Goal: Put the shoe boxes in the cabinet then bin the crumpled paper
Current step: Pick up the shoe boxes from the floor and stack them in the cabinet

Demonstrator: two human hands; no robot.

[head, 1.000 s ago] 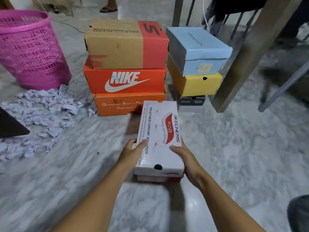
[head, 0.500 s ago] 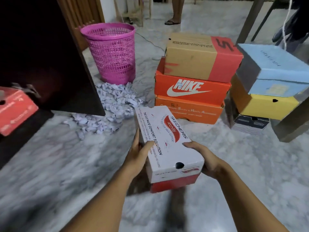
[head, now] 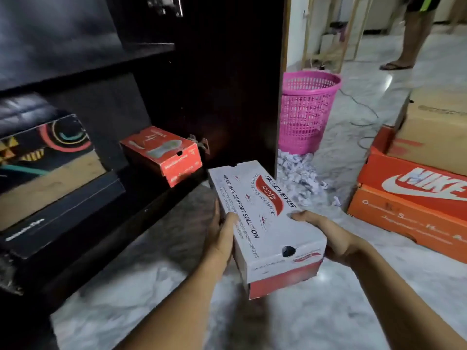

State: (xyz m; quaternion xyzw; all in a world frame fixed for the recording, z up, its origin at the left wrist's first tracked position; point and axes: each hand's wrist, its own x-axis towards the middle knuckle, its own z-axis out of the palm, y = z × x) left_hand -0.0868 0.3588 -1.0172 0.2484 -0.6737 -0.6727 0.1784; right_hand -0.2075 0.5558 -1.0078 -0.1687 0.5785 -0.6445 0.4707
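Note:
A white and red Skechers shoe box (head: 262,218) hangs above the marble floor, held lengthwise between both hands. My left hand (head: 222,236) grips its left side, thumb over the lid. My right hand (head: 333,238) grips the right side near the front end. The box's far end points at the dark cabinet (head: 214,72), whose low shelf holds a red shoe box (head: 164,154) and a black patterned box (head: 48,173). Crumpled white paper (head: 300,173) lies heaped on the floor in front of the pink basket bin (head: 305,109).
To the right stands a stack of boxes: an orange box (head: 404,221) at the bottom, an orange Nike box (head: 414,183) on it, a brown cardboard box (head: 437,132) on top. A person's legs (head: 412,34) stand at the far right. A cable runs over the floor.
I have turned left and swung the Skechers box toward the cabinet. The cabinet shelf with its boxes now fills the left side; the box stacks have slid to the right edge.

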